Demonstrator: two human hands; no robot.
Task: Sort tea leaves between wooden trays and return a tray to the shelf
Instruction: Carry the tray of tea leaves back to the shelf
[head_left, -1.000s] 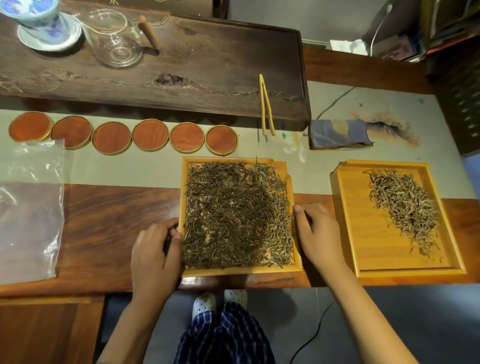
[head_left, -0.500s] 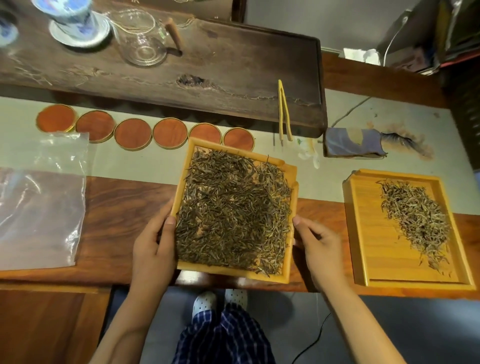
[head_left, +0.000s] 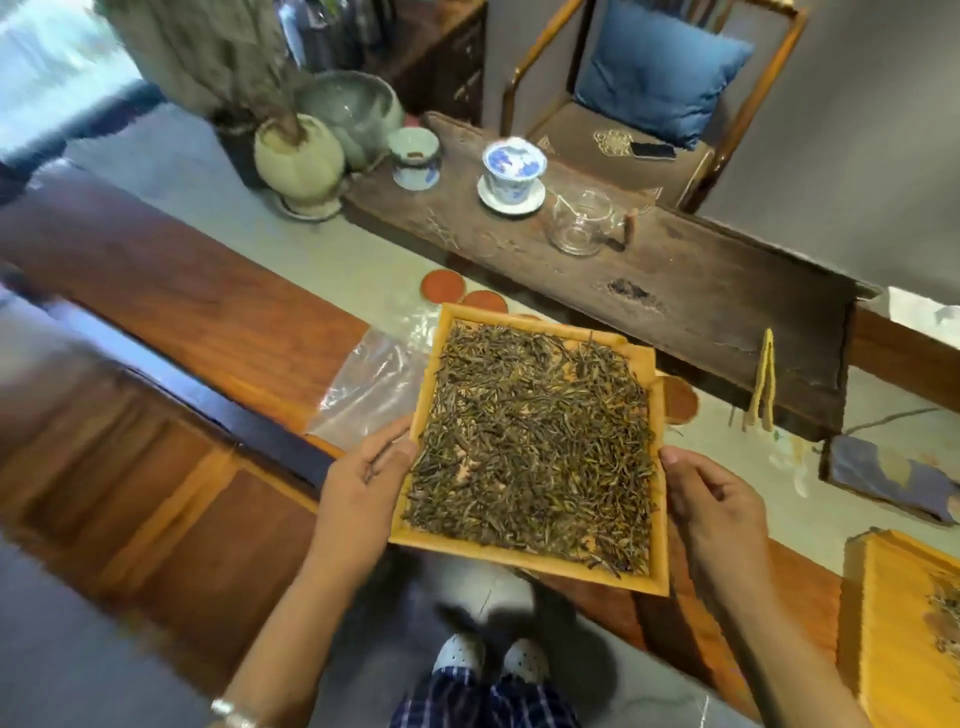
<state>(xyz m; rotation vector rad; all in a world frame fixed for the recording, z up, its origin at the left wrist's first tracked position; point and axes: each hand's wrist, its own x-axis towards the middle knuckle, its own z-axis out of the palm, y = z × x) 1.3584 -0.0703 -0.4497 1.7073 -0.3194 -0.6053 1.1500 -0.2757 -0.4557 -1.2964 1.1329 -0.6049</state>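
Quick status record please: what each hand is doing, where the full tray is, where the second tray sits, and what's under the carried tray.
left hand: grips the left edge of the full tray
right hand: grips its right edge
full tray: lifted off the table, tilted, covered with tea leaves
second tray: on the table at far right, few leaves, partly out of frame
below carried tray: plastic bag, round coasters
shelf: not in view

second tray (head_left: 883, 623) cut off rt, coasters (head_left: 678, 399) part hidden

Matt pale wooden tray (head_left: 658, 519), glossy reddish wood table (head_left: 182, 306), crinkled clear plastic bag (head_left: 374, 384), glass pitcher (head_left: 579, 223)
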